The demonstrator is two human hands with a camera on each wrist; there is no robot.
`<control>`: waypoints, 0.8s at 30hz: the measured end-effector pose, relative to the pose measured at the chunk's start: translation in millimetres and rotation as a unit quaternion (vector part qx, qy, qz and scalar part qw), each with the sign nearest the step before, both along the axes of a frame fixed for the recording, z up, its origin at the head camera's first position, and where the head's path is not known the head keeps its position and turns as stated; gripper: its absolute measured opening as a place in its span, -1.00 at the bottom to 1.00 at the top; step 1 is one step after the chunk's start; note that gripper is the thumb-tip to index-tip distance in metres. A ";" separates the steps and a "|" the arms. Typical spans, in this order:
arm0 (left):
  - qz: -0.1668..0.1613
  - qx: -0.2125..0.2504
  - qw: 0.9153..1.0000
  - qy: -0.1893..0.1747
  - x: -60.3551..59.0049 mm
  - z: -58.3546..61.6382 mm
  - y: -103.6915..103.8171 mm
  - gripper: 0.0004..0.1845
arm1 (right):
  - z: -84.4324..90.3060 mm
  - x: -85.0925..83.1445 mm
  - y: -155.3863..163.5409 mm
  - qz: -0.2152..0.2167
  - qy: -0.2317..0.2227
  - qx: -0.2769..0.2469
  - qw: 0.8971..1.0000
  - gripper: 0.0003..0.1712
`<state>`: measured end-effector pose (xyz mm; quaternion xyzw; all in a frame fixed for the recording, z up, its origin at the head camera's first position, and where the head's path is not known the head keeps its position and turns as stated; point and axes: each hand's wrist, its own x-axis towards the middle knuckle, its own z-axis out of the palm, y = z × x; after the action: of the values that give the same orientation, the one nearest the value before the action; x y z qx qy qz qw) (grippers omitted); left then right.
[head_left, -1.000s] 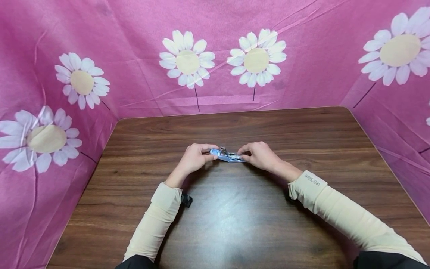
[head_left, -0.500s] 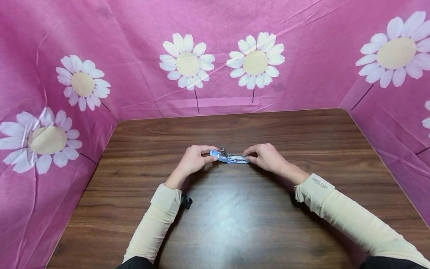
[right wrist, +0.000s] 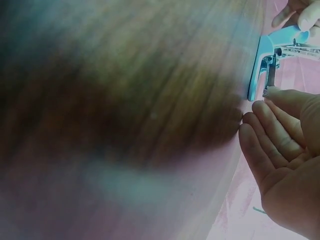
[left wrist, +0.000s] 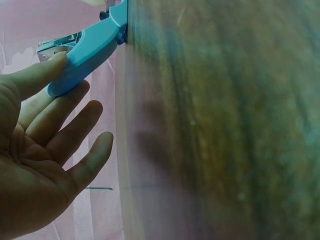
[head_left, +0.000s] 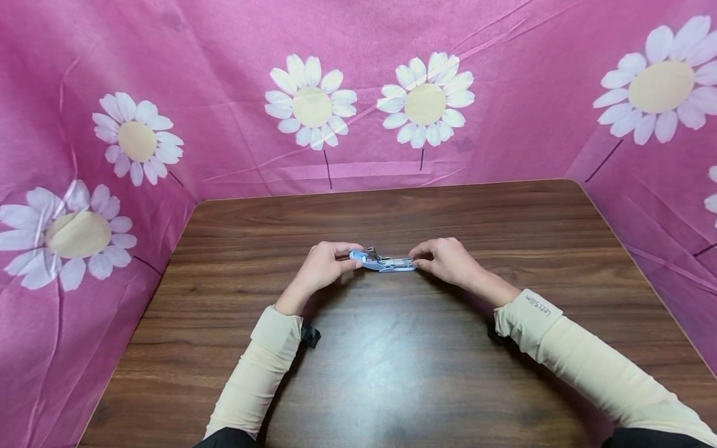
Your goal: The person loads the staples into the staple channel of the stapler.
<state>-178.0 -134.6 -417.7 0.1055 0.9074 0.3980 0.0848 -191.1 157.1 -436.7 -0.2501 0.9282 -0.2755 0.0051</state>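
A: In the head view, the blue stapler (head_left: 383, 261) sat on the wooden table (head_left: 392, 373) between both hands. The left hand (head_left: 323, 266) pinched one end, the right hand (head_left: 448, 261) pinched the other.

B: In the left wrist view the thumb (left wrist: 35, 75) pressed the stapler (left wrist: 87, 47); other fingers were loose. It could slip.

A: In the right wrist view the fingertips (right wrist: 272, 95) only touched the stapler (right wrist: 262, 65). A pink daisy cloth (head_left: 358, 93) surrounded everything.

A small light-blue stapler (head_left: 383, 261) — opened, its metal staple channel exposed — lies lengthwise on the bench, mid-frame.
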 end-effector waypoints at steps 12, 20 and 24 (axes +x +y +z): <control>-0.010 -0.010 1.000 -0.016 -0.3 -0.9 0.1 -0.67 | 1.5 1.0 -1.0 -0.002 -0.012 0.000 1.000 -0.86; -0.014 -0.019 1.000 -0.006 -1.8 -0.6 1.1 -0.69 | 2.1 0.7 -2.2 0.000 -0.005 0.004 1.000 -0.88; -0.013 -0.023 1.000 -0.001 -1.7 0.0 2.1 -0.69 | 1.7 0.5 -2.5 0.005 -0.003 0.001 1.000 -0.87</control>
<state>-179.6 -132.5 -417.7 0.1154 0.9147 0.3759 0.0931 -190.6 154.6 -435.0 -0.2539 0.9272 -0.2752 0.0096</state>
